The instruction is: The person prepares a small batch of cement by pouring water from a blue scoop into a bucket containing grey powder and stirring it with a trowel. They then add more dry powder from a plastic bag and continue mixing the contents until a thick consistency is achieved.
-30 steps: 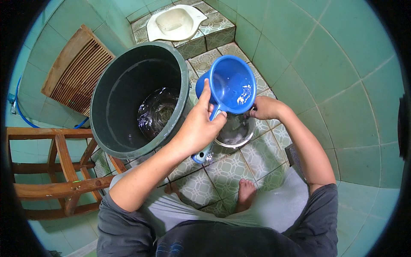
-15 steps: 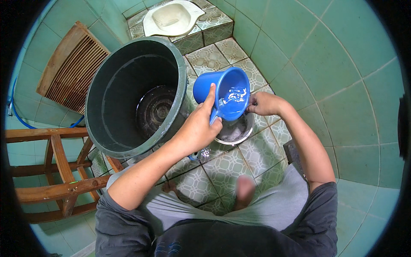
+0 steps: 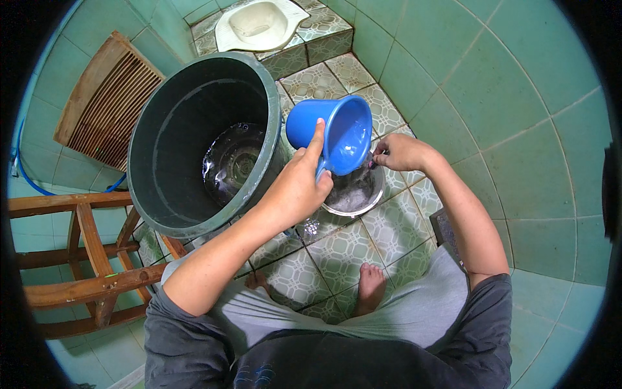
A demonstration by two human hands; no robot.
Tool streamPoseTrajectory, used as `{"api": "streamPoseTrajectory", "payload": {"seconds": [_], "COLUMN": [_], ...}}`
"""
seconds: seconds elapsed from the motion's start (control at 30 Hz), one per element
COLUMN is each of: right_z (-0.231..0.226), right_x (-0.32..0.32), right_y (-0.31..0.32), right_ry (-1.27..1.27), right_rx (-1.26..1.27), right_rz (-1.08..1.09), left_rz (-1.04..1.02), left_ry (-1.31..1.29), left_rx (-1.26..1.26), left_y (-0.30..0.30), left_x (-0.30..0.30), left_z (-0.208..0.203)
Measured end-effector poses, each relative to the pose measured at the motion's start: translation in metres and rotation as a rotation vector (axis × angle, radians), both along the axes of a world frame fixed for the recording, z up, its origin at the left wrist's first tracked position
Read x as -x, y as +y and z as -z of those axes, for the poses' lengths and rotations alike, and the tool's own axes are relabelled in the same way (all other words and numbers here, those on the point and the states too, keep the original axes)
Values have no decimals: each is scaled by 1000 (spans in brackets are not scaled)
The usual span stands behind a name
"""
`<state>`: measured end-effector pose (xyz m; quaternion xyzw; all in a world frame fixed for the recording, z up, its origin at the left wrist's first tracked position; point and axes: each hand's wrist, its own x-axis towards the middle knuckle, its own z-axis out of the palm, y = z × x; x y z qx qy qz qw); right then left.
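Head view: gripping blue dipper (image 3: pixel 308 123) in left hand (image 3: pixel 298 188), with index finger laid along its side. Tipped rightward over metal bowl (image 3: pixel 352 213), just right of dark bucket (image 3: pixel 172 149). At bowl's rim, right hand (image 3: pixel 405 154) with curled fingers; cannot tell what they grip. Probably best: tilt gradually, aim lip inside rim, spare floor tiles (image 3: pixel 334 249).

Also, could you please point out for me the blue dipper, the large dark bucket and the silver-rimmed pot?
Blue dipper (image 3: pixel 348 128), head view: on its inner wall.
Large dark bucket (image 3: pixel 178 136), head view: on its inner wall.
Silver-rimmed pot (image 3: pixel 353 214), head view: on its near rim.
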<state>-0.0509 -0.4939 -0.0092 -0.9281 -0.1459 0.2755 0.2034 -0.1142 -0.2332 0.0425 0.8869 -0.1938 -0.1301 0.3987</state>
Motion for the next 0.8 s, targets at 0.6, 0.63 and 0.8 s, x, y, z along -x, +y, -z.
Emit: {"api": "streamPoseTrajectory", "payload": {"seconds": [0.6, 0.63, 0.8], "right_z": [4, 6, 11], "right_x": [7, 8, 6], "right_y": [3, 4, 11], "right_ry": [-97, -87, -57], "right_rx": [122, 172, 291], "right_rz": [-28, -26, -41], "left_rz": [-35, -32, -19], "left_ry": [84, 175, 195], "left_rx": [159, 232, 433], "left_y": [0, 1, 7], "left_x": [-8, -10, -21], "left_z": [-32, -36, -50]}}
